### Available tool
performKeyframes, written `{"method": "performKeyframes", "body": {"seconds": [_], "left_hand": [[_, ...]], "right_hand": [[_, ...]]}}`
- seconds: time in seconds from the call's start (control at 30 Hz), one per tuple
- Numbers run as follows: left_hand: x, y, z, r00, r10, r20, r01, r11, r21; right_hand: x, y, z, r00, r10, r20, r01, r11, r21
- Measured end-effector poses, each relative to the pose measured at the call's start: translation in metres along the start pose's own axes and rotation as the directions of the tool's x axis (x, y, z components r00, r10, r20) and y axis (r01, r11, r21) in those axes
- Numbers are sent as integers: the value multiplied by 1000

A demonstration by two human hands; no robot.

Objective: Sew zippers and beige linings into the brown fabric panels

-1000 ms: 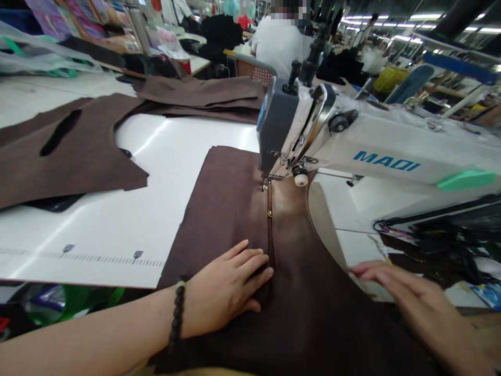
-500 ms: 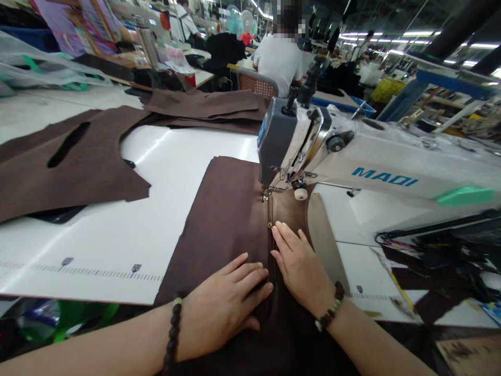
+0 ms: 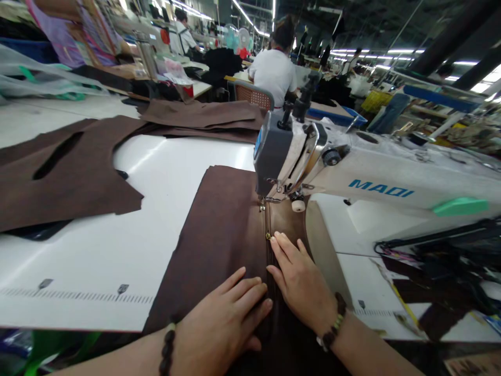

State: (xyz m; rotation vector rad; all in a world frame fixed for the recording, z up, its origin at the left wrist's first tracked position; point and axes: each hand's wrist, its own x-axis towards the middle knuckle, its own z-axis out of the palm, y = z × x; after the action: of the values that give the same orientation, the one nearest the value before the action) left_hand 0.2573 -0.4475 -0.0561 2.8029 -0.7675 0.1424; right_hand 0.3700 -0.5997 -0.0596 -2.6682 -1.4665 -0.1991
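A dark brown leather-like panel point(image 3: 219, 224) lies under the presser foot point(image 3: 262, 207) of a white sewing machine point(image 3: 352, 172). Down its middle runs a zipper point(image 3: 267, 256) with a small brass slider point(image 3: 268, 236). My left hand point(image 3: 230, 313) rests flat on the panel, left of the zipper, fingers extended. On the other side, my right hand point(image 3: 299, 279) lies with outstretched fingers, its fingertips touching or right beside the slider. Beneath the panel's right side shows a lighter greyish-tan piece point(image 3: 324, 245). Neither hand grips anything visible.
Cut brown pieces point(image 3: 94, 167) lie on the white tabletop point(image 3: 168, 183) at left, with more stacked brown pieces point(image 3: 207, 115) behind. Dark scraps point(image 3: 442, 292) sit at right. A person in a white shirt point(image 3: 274, 75) sits beyond the machine.
The view has tilted up a little, so the machine, table and panel appear lower. Both hands keep nearly the same places on the panel.
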Motion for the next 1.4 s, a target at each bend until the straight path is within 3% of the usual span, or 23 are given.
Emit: {"method": "performKeyframes", "body": {"seconds": [0.33, 0.5, 1.4], "left_hand": [[3, -9, -3, 999, -31, 32, 33, 998, -46], [2, -12, -2, 999, -38, -18, 37, 998, -46], [14, -36, -3, 999, -21, -29, 20, 999, -32]], "right_hand": [[12, 1, -1, 999, 44, 4, -44, 998, 33], [13, -1, 1, 999, 53, -6, -53, 999, 12], [38, 9, 3, 995, 97, 16, -97, 995, 13]]}}
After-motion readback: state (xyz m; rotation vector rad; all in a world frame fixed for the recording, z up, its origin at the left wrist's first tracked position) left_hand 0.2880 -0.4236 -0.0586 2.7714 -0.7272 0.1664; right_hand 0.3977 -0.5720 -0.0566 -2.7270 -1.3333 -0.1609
